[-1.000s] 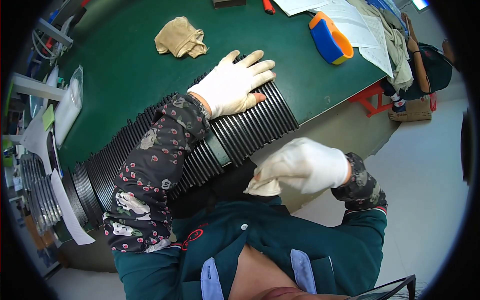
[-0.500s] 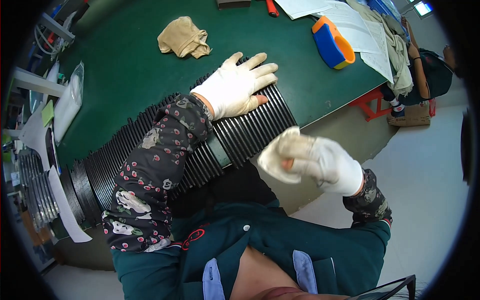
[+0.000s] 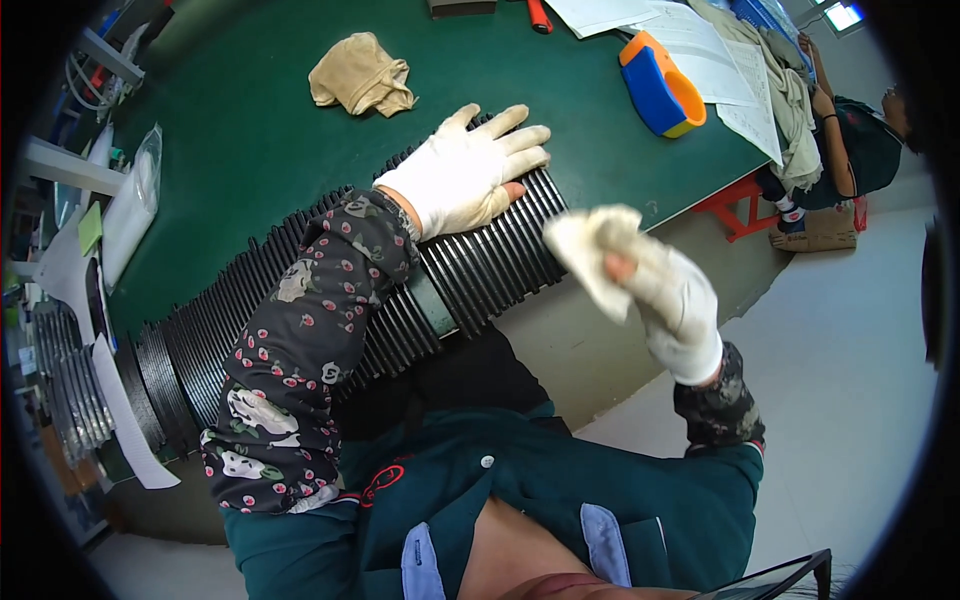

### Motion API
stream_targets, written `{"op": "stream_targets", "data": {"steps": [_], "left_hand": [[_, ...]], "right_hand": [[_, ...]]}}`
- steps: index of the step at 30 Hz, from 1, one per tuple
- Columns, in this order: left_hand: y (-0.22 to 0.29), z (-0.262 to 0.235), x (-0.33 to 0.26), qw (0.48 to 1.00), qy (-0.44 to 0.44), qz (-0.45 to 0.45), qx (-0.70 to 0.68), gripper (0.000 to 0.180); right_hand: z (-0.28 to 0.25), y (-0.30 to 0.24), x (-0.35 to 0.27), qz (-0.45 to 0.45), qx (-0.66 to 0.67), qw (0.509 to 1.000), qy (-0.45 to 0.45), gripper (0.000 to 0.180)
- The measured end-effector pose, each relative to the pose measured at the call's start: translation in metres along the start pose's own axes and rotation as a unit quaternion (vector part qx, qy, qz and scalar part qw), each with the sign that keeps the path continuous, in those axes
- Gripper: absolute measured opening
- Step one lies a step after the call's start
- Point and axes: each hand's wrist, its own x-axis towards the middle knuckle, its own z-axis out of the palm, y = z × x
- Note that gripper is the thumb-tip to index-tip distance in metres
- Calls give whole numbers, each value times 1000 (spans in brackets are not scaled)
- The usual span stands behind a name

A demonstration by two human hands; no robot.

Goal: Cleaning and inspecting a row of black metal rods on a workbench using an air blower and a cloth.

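Observation:
A long row of thin black rods (image 3: 497, 262) lies side by side along the near edge of the green table (image 3: 240, 130). My left hand (image 3: 465, 172), in a white glove with the thumb tip bare, rests flat on the rods with its fingers spread. Off the right end of the row, my gloved right hand (image 3: 668, 300) is raised and closed round a whitish cloth (image 3: 590, 262). That cloth is apart from the rods and blurred by motion. Beyond my left hand lies a crumpled tan cloth (image 3: 360, 75).
A blue and orange tape dispenser (image 3: 663, 88) and paper sheets (image 3: 690, 45) lie at the far right. Past them sits another person (image 3: 865, 150) near a red stool (image 3: 735, 205). Plastic-wrapped material (image 3: 135, 205) and a paper strip (image 3: 130, 415) are on the left.
My right hand has moved up and slightly right with the whitish cloth, away from the rods' near right end. My left hand stays spread on the rods.

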Motion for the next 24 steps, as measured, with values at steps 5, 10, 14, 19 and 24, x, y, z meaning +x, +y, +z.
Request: {"op": "stream_targets", "data": {"steps": [5,10,14,19,24], "left_hand": [[2,7,7,1000,-2,-12,-8,47],[4,-1,1,1000,9,0,-12,46],[3,-1,1,1000,-3,-7,-3,45],[3,-3,-4,998,68,-17,6,53],[-10,-24,-33,998,26,-55,15,60]], "right_hand": [[50,28,31,-21,-98,990,-100,44],[10,-7,-6,-6,4,980,-200,46],[-4,-18,-26,129,148,942,-272,36],[-9,-21,14,75,220,971,-59,25],[42,-9,65,-36,97,994,-20,38]]}}
